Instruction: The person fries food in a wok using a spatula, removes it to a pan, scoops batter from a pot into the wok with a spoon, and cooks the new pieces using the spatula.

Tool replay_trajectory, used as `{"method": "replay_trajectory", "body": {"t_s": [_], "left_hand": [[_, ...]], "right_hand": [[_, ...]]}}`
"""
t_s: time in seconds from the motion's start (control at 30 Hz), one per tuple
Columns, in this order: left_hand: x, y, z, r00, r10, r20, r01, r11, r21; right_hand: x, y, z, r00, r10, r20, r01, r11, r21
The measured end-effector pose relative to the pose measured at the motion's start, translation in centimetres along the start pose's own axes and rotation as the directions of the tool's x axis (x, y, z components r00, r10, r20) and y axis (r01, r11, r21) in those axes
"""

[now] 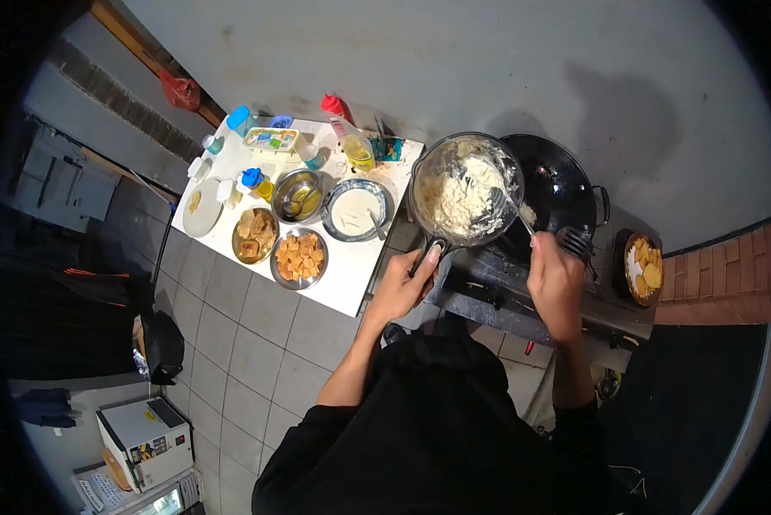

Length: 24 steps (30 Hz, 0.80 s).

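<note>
My left hand (409, 283) is wrapped round the black handle of a pan (426, 225) and holds it up over the stove's left side. Lumpy white batter (467, 196) fills much of the pan. In my right hand (555, 279) is the handle of a metal spoon (519, 215), whose far end reaches into the batter. Behind and to the right of the pan, a large black wok (561, 184) sits on the stove; the pan overlaps its left edge. A dark slotted utensil (574, 244) lies at the wok's near rim, just beyond my right hand.
The white table (342, 296) at the left bears a bowl of orange cubes (299, 258), a bowl of brown pieces (255, 235), a plate of white powder (357, 212), a metal bowl (298, 196) and bottles. A basket of fried food (643, 268) stands right of the stove.
</note>
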State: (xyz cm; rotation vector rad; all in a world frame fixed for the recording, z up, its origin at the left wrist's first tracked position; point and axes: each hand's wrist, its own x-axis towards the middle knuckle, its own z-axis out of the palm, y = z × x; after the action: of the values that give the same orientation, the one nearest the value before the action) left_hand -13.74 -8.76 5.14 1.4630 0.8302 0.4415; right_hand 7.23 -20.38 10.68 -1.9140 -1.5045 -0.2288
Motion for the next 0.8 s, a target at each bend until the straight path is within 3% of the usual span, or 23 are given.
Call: {"method": "replay_trajectory", "body": {"t_s": [0.17, 0.23, 0.3, 0.37, 0.4, 0.53, 0.63, 0.77, 0.8], "left_hand": [[-0.7, -0.3, -0.6, 0.991, 0.094, -0.093, -0.09, 0.995, 0.048], [-0.9, -0.6, -1.1, 0.94, 0.308, -0.146, -0.269, 0.934, 0.235], [-1.4, -0.9, -1.3, 0.947, 0.284, -0.151, -0.244, 0.941, 0.235], [-1.9, -1.2, -1.9, 0.953, 0.256, -0.16, -0.215, 0.947, 0.237], [-2.1, -1.4, -2.1, 0.952, 0.26, -0.161, -0.219, 0.946, 0.237], [-3.4, -1.5, -3.1, 0.95, 0.259, -0.172, -0.217, 0.949, 0.229], [-4.4, -1.9, -3.6, 0.928, 0.304, -0.214, -0.254, 0.939, 0.233], [-5.5, -1.7, -4.8, 0.945, 0.283, -0.166, -0.229, 0.931, 0.284], [-5.7, -2.1, -4.9, 0.953, 0.25, -0.169, -0.201, 0.944, 0.262]], "right_hand": [[-1.3, -2.9, 0.6, 0.995, -0.043, 0.093, 0.05, 0.996, -0.071], [-2.3, -4.1, 1.0, 0.974, 0.023, 0.224, -0.02, 1.0, -0.016], [-2.6, -4.5, 1.7, 0.967, 0.038, 0.252, -0.046, 0.999, 0.024], [-2.4, -4.9, 2.5, 0.957, 0.168, 0.238, -0.253, 0.883, 0.395], [-2.4, -5.1, 2.7, 0.964, 0.156, 0.214, -0.235, 0.875, 0.423], [-1.8, -6.4, 2.1, 0.986, 0.123, 0.11, -0.147, 0.957, 0.252], [-3.1, -7.1, 2.5, 0.987, 0.038, 0.153, -0.054, 0.993, 0.102], [-4.7, -9.5, 4.4, 0.966, 0.099, 0.239, -0.168, 0.942, 0.29], [-5.0, -9.5, 5.8, 0.979, 0.093, 0.183, -0.167, 0.878, 0.448]]}}
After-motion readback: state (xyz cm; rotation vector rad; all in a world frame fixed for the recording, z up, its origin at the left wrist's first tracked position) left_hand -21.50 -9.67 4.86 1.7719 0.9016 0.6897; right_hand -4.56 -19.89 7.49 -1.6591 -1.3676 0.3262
